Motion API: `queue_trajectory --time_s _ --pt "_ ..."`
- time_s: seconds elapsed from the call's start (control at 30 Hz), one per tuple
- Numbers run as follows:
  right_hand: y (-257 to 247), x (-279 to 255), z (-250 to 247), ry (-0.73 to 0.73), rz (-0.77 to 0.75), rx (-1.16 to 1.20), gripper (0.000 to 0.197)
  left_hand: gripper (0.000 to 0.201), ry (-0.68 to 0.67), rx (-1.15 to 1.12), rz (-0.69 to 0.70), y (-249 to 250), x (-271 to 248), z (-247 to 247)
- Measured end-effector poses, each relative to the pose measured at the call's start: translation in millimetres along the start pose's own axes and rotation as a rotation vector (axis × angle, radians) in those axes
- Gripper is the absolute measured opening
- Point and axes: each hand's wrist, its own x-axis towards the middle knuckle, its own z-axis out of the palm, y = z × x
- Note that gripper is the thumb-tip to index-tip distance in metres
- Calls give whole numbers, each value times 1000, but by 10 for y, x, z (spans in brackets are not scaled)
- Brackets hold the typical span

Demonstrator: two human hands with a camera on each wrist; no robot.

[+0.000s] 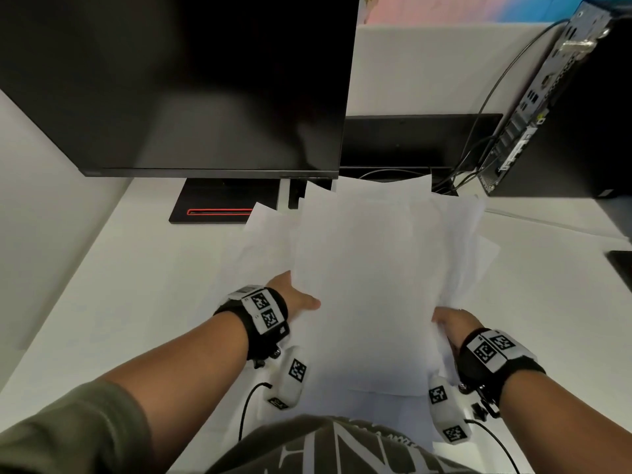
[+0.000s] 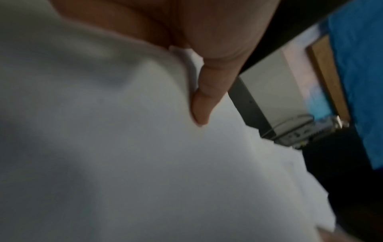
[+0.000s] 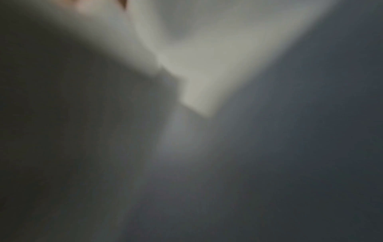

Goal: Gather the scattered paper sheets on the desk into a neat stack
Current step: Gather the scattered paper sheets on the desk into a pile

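A loose bundle of white paper sheets point(image 1: 366, 275) is held between my two hands over the white desk point(image 1: 119, 285), its sheets fanned and misaligned. My left hand point(image 1: 297, 297) grips the left edge with the thumb on top, the fingers hidden below. In the left wrist view the thumb point(image 2: 203, 98) presses on the paper sheets point(image 2: 124, 147). My right hand point(image 1: 449, 325) grips the lower right edge, where the sheets crumple; its fingers are hidden. The right wrist view is blurred, filled by paper point(image 3: 196, 81) close to the lens.
A dark monitor point(image 1: 205, 80) stands at the back left on a black base with a red slot point(image 1: 219, 210). A computer tower point(image 1: 564, 114) with cables point(image 1: 478, 138) stands at the back right. A dark object point(image 1: 620, 265) sits at the right edge.
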Motion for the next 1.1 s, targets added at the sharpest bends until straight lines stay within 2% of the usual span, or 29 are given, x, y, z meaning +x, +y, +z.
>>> queue_trajectory --time_s 0.07,0.1,0.2,0.3,0.33,0.37,0.4,0.47,0.5,0.53,0.6,0.63,0.7,0.73,0.87,1.03,1.1 --pt "-1 -46 11 -29 59 193 35 71 27 118 -3 2 -2 63" --pt "-5 -44 11 -38 80 254 41 78 40 161 -16 -3 4 90" --pt "-13 -64 -12 -121 48 300 96 89 73 225 -16 11 -17 135" --pt "-19 -59 -11 -160 -15 263 143 83 51 100 41 18 -22 172" --pt "-59 -166 -11 -130 -65 201 155 77 54 56 53 22 -30 171" --pt "-105 -246 -12 -94 -84 169 157 72 60 31 57 21 -30 165" --pt "-129 -297 -16 -118 -49 158 146 67 77 26 48 29 -34 155" --pt "-119 -253 -37 -171 62 174 104 61 97 46 20 42 -27 122" --pt "-101 -237 -20 -188 72 204 92 60 96 64 1 43 -20 108" --pt "-101 -225 -12 -233 58 198 85 60 88 79 -21 51 -28 99" --pt "-85 -188 -11 -231 -4 135 84 67 55 64 -42 46 -11 112" --pt "-85 -220 11 -181 -35 82 78 69 37 28 -40 46 -12 128" --pt "-103 -222 22 -105 -81 -31 37 71 4 1 -50 68 -61 165" --pt "-83 -162 1 -76 -84 -63 28 70 -27 2 -48 80 -80 181" --pt "-64 -109 -10 -56 -93 -73 23 41 -210 -62 58 179 -198 209" --pt "-34 -73 -15 -82 -75 -81 25 41 -267 18 133 353 -362 265" --pt "-28 -71 -20 -88 -62 -85 25 41 -340 -51 173 422 -404 265"
